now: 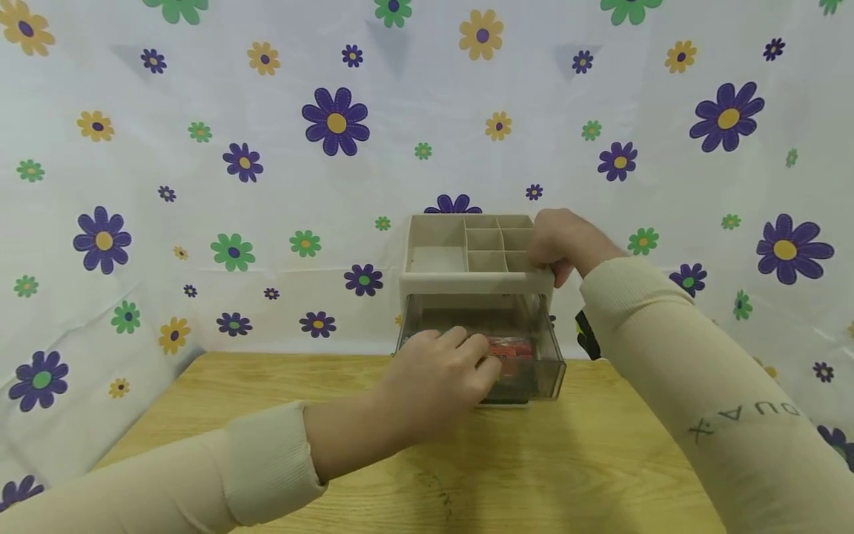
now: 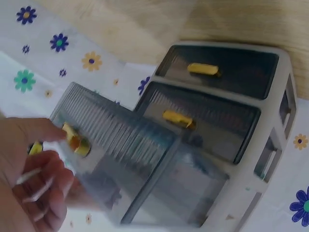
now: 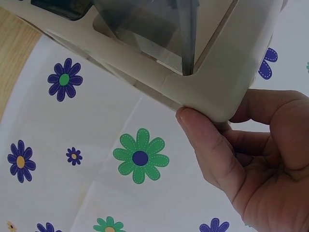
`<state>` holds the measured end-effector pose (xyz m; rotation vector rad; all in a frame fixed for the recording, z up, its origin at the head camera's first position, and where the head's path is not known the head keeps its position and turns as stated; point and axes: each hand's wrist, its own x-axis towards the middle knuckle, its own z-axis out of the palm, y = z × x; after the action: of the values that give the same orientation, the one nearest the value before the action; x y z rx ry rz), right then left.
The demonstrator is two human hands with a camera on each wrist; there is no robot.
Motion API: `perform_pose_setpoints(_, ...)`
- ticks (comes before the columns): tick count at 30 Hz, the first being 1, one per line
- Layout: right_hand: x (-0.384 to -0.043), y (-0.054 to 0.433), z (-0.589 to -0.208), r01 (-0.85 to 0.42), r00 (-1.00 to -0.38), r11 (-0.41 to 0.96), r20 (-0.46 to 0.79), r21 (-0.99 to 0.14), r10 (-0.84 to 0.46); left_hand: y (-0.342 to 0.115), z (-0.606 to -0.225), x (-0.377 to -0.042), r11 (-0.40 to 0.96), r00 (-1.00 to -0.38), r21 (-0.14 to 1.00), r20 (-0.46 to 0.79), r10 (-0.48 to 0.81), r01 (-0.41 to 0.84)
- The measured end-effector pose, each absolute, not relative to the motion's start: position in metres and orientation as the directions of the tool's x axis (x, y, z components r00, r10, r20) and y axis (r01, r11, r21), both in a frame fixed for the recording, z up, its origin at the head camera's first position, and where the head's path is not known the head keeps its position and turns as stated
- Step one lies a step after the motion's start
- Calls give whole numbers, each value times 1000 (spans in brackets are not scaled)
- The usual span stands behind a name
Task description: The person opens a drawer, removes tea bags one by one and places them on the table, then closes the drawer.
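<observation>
A cream desktop organizer (image 1: 467,283) stands at the back of the table, with smoky see-through drawers. Its uppermost drawer (image 1: 548,380) is pulled out, and a red item (image 1: 510,348) lies inside. My left hand (image 1: 443,378) is at the drawer's front, fingers bent. The left wrist view shows one digit touching the gold drawer handle (image 2: 76,141), with the other fingers curled beside it. My right hand (image 1: 563,241) grips the organizer's upper right corner. In the right wrist view, thumb and fingers (image 3: 207,140) hold that corner from both sides.
Open compartments (image 1: 437,248) form the organizer's top. Two lower drawers with gold handles (image 2: 178,118) are closed. A black and yellow object (image 1: 587,335) lies behind my right sleeve. The wooden table (image 1: 280,386) meets a flowered cloth backdrop (image 1: 280,185).
</observation>
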<state>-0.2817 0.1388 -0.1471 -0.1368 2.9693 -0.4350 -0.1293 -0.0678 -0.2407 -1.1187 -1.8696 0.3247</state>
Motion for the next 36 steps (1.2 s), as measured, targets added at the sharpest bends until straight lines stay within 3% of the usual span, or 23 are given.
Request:
perform_pose_setpoints(3, -282, 139, -147, -67, -987, 953, -121, -297, -107, -70, -228, -132, 547, -195, -510, 588, 785, 664)
perform_pose_setpoints(5, -282, 139, -147, -69, -987, 952, -120, -297, -109, -72, -217, -137, 565, -249, -417, 603, 758, 712)
perform_pose_setpoints(8, -281, 139, -147, -71, -987, 951, -120, -300, -111, -76, -203, -150, 633, -430, -229, 563, 706, 740)
perform_pose_setpoints(11, -280, 138, -146, -63, -986, 950, -128, -305, -107, -80, -195, -169, 701, -626, -45, 412, 662, 712)
perform_pose_setpoints(14, -280, 139, -146, -59, -985, 953, -138, -298, -104, -83, -196, -191, 734, -728, 69, 221, 649, 676)
perform_pose_setpoints(18, -281, 139, -146, -65, -985, 957, -136, -284, -107, -84, -200, -212, 738, -741, 73, 54, 669, 671)
perform_pose_setpoints(29, -283, 137, -147, -60, -988, 953, -120, -298, -100, -72, -198, -222, 742, -736, -48, -190, 650, 669)
perform_pose_setpoints(36, -280, 138, -145, -74, -986, 952, -120, -296, -113, -67, -204, -222, 745, -743, -95, -232, 628, 660)
